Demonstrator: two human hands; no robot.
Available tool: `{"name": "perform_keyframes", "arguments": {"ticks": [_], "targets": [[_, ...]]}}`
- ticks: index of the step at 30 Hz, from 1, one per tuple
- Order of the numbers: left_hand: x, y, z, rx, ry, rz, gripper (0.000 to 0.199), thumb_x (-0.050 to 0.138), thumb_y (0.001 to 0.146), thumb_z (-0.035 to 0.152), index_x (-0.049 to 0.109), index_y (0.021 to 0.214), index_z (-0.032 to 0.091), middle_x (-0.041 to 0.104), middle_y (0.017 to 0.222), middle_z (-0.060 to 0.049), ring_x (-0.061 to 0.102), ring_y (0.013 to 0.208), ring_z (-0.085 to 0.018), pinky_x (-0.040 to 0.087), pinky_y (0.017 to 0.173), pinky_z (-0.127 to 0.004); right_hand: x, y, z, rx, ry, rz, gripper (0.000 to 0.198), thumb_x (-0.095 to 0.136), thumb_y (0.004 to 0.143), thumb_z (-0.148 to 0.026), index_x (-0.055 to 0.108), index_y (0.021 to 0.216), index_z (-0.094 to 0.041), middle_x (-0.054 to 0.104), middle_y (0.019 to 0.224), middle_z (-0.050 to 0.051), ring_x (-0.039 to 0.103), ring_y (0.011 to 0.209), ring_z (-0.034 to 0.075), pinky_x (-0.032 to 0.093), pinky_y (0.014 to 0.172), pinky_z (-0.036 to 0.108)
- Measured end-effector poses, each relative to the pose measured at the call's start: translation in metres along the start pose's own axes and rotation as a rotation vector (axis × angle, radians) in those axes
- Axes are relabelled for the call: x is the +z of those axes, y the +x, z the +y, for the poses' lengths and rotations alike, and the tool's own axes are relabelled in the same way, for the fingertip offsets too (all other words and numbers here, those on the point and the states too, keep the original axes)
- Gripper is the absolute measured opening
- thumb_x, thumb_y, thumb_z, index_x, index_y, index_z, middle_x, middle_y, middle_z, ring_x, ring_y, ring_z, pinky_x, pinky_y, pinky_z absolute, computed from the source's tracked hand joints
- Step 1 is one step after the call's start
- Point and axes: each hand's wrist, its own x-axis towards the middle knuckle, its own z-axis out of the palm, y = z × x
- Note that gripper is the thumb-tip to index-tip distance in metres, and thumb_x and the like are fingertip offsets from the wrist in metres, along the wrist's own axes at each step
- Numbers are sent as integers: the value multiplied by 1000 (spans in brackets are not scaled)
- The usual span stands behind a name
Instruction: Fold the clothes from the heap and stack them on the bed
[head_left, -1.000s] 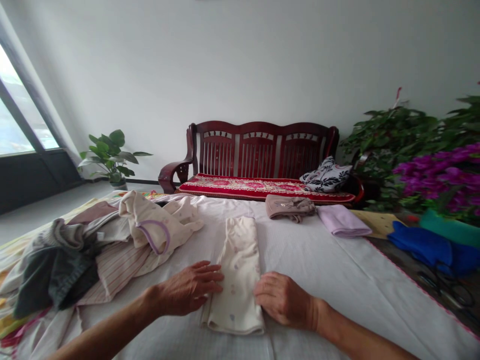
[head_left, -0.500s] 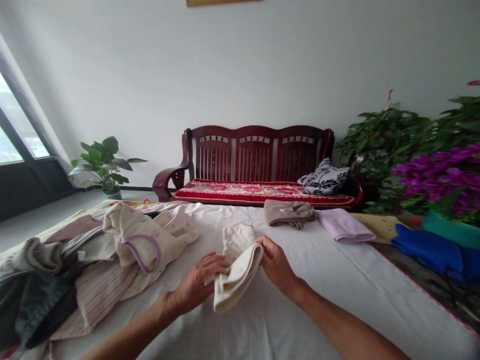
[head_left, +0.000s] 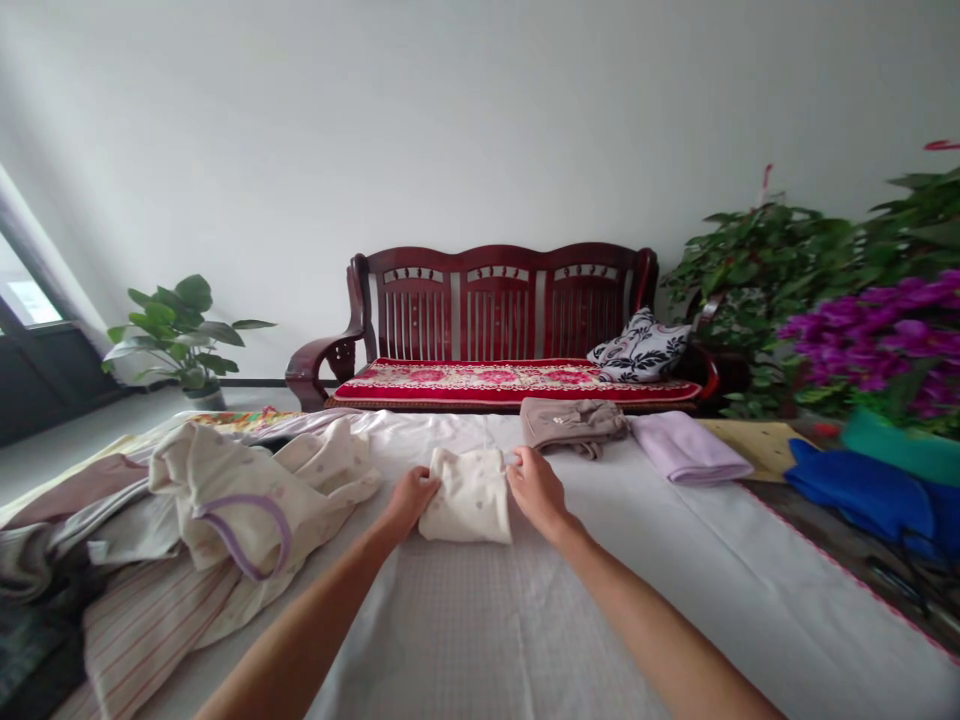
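A folded cream garment with faint spots (head_left: 469, 497) lies on the white cloth (head_left: 600, 600) in front of me. Its exact kind is hidden by the folds. My left hand (head_left: 414, 498) pinches its left edge, and my right hand (head_left: 537, 490) pinches the upper right corner. Beyond my right hand sit a folded taupe garment (head_left: 570, 424) and a folded lilac cloth (head_left: 688, 447). To the left of my left arm is a loose heap, with a cream spotted garment with purple trim (head_left: 315, 490) on top and a striped garment (head_left: 150, 630) below.
A dark red wooden bench (head_left: 502, 300) with a patterned cushion (head_left: 645, 347) stands behind the table. Blue cloth (head_left: 862, 495) and purple flowers (head_left: 885, 340) are on the right. A potted plant (head_left: 191, 335) stands at the far left.
The cream garment's near part, lifted and bent before, is now folded over and lies flat. Both hands have moved from its near fold to its left and right edges. The view has shifted slightly.
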Motion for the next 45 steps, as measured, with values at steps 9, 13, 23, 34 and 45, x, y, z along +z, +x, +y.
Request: {"name": "perform_keyframes", "arguments": {"ticks": [9,13,23,34,45], "targets": [[1,1,4,-121,-163,-24,66,75,73,31,54,131,11,72,98,-11,69,83,-23,48,66,-27,31,-30,11,-536,-324,-328,50,42,98,-32,51,144,-13,44,155,14,31,147,29,26,121,47],[3,-9,19,-210,-328,-201,50,82,65,44,68,97,9,73,81,-11,69,70,-24,53,64,-32,30,-27,18,-452,-187,-411,54,43,95,-27,49,145,-8,38,158,17,24,151,29,20,124,47],[-5,-43,55,-317,-736,-630,40,72,77,37,69,105,8,77,83,-13,73,66,-25,60,65,-35,-5,-22,19,256,894,-371,77,75,74,-50,48,142,-26,56,145,10,46,138,32,39,111,52],[40,-62,64,-167,-698,-549,47,78,75,39,66,114,17,75,103,-11,73,82,-23,59,74,-33,-68,-37,37,581,1352,-452,36,71,77,-27,67,110,-13,77,99,11,73,93,26,54,95,42],[50,-64,5,69,-426,-300,54,82,56,50,69,97,18,67,75,0,62,70,-15,50,68,-26,-221,78,140,440,1073,520,23,51,90,-19,60,111,-18,71,107,7,70,94,16,59,79,26]]}}
